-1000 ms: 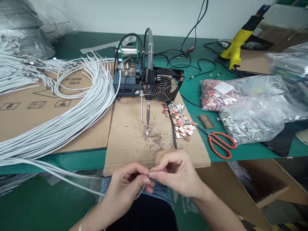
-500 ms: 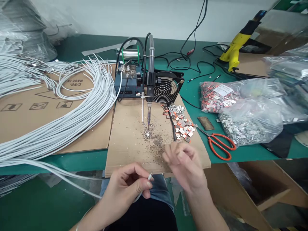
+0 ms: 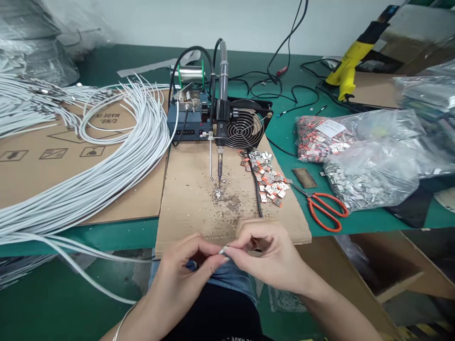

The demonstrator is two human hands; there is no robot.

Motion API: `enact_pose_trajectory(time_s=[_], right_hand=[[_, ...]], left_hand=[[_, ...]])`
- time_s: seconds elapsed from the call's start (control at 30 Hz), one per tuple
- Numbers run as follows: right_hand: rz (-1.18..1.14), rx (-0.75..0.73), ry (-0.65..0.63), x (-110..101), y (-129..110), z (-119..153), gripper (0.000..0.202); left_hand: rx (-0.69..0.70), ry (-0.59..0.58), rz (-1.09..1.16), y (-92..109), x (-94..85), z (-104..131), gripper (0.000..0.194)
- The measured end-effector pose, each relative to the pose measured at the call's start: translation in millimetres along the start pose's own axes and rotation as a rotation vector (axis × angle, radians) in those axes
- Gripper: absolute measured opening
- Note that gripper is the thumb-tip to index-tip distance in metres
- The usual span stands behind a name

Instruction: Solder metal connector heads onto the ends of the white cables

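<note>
My grip: two hands, both closed; my left hand pinches one white cable end between thumb and finger, and my right hand pinches its tip.
Cable end: one, between my fingertips, by the near edge of the plain cardboard.
Left side: one big sweep of white cables, too many to count, over one printed cardboard with three boxed symbols.
Middle: one blue station, one solder spool behind it, one soldering iron pointing down at the plain cardboard, one round-grilled fan just beside it.
Right of the iron: one heap of metal connectors, overlapping, so I can't count them.
Further right, on the green table: one brown pad, one pair of orange-handled scissors, two clear bags of small parts, one yellow tool.
</note>
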State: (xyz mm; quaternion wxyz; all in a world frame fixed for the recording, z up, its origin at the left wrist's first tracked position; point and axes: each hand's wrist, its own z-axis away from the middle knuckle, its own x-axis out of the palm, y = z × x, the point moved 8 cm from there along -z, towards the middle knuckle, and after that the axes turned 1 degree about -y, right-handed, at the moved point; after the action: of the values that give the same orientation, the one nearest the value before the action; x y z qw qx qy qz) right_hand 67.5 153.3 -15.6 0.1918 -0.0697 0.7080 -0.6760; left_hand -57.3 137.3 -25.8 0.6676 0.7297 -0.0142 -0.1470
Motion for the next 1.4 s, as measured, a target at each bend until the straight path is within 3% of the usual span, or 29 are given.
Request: enact_pose_trajectory(time_s=[0.13, 0.23, 0.3, 0.37, 0.43, 0.6, 0.7, 0.83, 1.0, 1.1, 1.2, 1.27, 1.33, 1.4], right_hand=[[-0.47, -0.028, 0.185, -1.8, 14.4, 0.5, 0.02], [-0.733, -0.087, 0.309, -19.4, 18.2, 0.2, 0.026], [-0.647, -0.066, 0.355, -30.8, 18.5, 2.3, 0.02], [-0.418, 0.038, 0.269, -27.4, 19.9, 3.2, 0.007], [-0.249, 0.122, 0.149, -15.8, 21.7, 4.5, 0.01], [-0.098, 0.08, 0.104, -4.5, 12.7, 1.0, 0.007], [-0.039, 0.088, 0.076, -7.2, 10.4, -2.4, 0.007], [-0.164, 0.049, 0.067, -6.9, 10.5, -2.6, 0.011], [-0.362, -0.078, 0.295, -2.5, 18.5, 5.1, 0.015], [-0.523, -0.053, 0.289, 4.6, 27.9, 4.2, 0.016], [-0.645, -0.105, 0.333, -15.2, 25.8, 6.0, 0.021], [-0.435, -0.16, 0.468, -49.2, 18.9, 16.8, 0.015], [0.135, -0.074, 0.51, -81.3, 13.1, 29.7, 0.002], [0.749, 0.117, 0.471, -112.8, 17.5, 43.8, 0.018]], left_hand=[[-0.211, 0.01, 0.405, -20.6, 12.6, 3.1, 0.011], [-0.329, -0.018, 0.56, -28.1, 19.0, 4.1, 0.016], [-0.366, -0.016, 0.588, -28.6, 17.0, 2.9, 0.016], [-0.395, -0.015, 0.593, -26.8, 14.7, 1.2, 0.015], [-0.426, -0.008, 0.58, -23.7, 14.1, 0.3, 0.014], [-0.481, 0.11, 0.494, -22.8, 8.9, 1.8, 0.011], [-0.394, 0.019, 0.468, -22.1, 12.2, -0.4, 0.009], [-0.324, -0.018, 0.426, -27.8, 12.8, 0.0, 0.009], [-0.393, 0.0, 0.599, -38.9, 24.5, 3.5, 0.019], [-0.428, -0.054, 0.689, -39.1, 33.2, 5.4, 0.024], [-0.454, -0.066, 0.704, -36.8, 32.0, 6.3, 0.022], [-0.463, 0.009, 0.683, -38.0, 23.2, 5.6, 0.016], [-0.458, 0.038, 0.678, -39.4, 18.0, 4.2, 0.009], [-0.434, -0.013, 0.693, -38.8, 19.7, 2.2, 0.01]])
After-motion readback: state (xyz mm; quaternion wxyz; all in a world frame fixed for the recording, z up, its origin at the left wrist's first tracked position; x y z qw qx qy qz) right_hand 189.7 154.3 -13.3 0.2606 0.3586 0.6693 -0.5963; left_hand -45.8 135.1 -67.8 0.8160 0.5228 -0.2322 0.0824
